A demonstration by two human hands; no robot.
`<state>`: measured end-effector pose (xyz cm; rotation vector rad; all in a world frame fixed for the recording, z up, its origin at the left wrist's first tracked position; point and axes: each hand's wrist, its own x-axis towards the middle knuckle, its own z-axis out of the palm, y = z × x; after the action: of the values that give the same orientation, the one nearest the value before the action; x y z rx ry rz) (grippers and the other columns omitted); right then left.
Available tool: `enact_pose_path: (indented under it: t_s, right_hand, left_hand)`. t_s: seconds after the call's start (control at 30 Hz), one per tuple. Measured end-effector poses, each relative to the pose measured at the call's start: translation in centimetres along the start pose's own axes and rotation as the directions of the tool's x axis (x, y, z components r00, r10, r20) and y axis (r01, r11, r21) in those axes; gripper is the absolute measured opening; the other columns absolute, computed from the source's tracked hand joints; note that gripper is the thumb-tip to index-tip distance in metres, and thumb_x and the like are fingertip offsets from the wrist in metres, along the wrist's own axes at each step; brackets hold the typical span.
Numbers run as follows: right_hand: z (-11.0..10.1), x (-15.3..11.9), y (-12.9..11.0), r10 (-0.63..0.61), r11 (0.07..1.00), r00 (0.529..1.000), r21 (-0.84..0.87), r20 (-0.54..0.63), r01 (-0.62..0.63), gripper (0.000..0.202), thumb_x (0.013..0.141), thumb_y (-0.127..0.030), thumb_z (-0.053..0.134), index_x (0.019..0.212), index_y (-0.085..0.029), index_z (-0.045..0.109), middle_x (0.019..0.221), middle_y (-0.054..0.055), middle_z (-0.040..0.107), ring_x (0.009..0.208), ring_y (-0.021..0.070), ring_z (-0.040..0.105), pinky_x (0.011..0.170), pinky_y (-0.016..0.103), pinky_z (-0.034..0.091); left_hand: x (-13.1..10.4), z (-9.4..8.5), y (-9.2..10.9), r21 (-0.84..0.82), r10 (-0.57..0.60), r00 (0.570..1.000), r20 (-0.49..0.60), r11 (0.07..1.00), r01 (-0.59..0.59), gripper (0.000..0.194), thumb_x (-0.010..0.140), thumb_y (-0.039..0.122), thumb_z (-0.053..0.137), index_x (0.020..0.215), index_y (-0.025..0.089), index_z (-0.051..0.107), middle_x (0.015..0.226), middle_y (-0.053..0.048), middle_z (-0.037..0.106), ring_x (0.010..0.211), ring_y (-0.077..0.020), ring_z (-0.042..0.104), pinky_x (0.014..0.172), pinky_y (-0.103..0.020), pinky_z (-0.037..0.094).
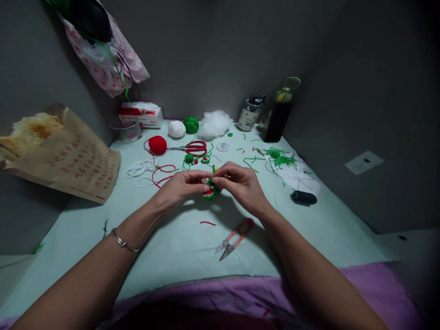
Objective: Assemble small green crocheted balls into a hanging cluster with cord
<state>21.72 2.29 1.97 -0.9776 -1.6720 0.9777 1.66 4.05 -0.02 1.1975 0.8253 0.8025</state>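
A small crocheted piece in green, red and white hangs between my two hands at the middle of the table. My left hand, with a silver bangle on its wrist, pinches it from the left. On the other side my right hand has thumb and forefinger closed on its green upper part. The fingertips hide part of the piece. Nearer to me lie orange-handled thread snips and a short red yarn scrap. Just beyond my hands are small green and red crocheted bits.
Red-handled scissors, a red yarn ball and white stuffing lie farther back. A paper bag stands left; a bottle, green scraps and a dark spool are right.
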Motion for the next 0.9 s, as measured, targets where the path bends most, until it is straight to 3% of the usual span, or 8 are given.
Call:
enact_pose_path:
  t_s: [0.37,0.5,0.67,0.9]
  right_hand:
    - [0.08,-0.04,0.04,-0.053,0.996,0.999,-0.073,0.011,0.054,0.004,0.085,-0.021,0.073,0.082,-0.021,0.075,0.081,0.002,0.065,0.074,0.0150,0.059,0.067,0.032,0.045]
    - [0.08,-0.07,0.05,-0.084,0.990,0.996,-0.110,0.001,0.084,0.005,0.087,-0.020,0.071,0.084,-0.021,0.075,0.083,0.002,0.065,0.075,0.0148,0.059,0.068,0.032,0.046]
    - [0.04,-0.12,0.08,-0.104,0.986,0.994,-0.130,-0.016,0.101,0.005,0.088,-0.020,0.071,0.085,-0.020,0.074,0.084,0.003,0.066,0.076,0.0145,0.060,0.068,0.032,0.046]
    - [0.02,-0.03,0.25,-0.120,0.983,0.992,-0.144,-0.039,0.114,0.006,0.087,-0.016,0.071,0.084,-0.019,0.074,0.084,0.002,0.066,0.074,0.0133,0.059,0.066,0.030,0.045]
  left_hand:
    - [-0.07,0.23,0.25,-0.026,-0.018,1.000,-0.005,1.000,0.017,0.033,0.071,0.025,0.085,0.103,0.022,0.080,0.092,-0.003,0.074,0.081,-0.0162,0.062,0.079,-0.031,0.044]
    - [-0.09,0.14,0.10,-0.044,-0.014,0.999,-0.029,0.999,0.013,0.030,0.076,0.031,0.082,0.105,0.021,0.080,0.099,-0.006,0.076,0.084,-0.0170,0.062,0.082,-0.032,0.046]
    - [0.01,0.09,-0.16,-0.119,-0.010,1.000,-0.029,0.993,0.007,0.028,0.081,0.036,0.078,0.103,0.019,0.081,0.092,-0.006,0.074,0.082,-0.0153,0.061,0.085,-0.031,0.047]
    - [-0.35,0.31,0.48,-0.097,-0.066,0.997,-0.041,0.993,0.062,0.032,0.074,0.031,0.084,0.105,0.021,0.080,0.107,-0.006,0.074,0.089,-0.0164,0.062,0.086,-0.030,0.046]
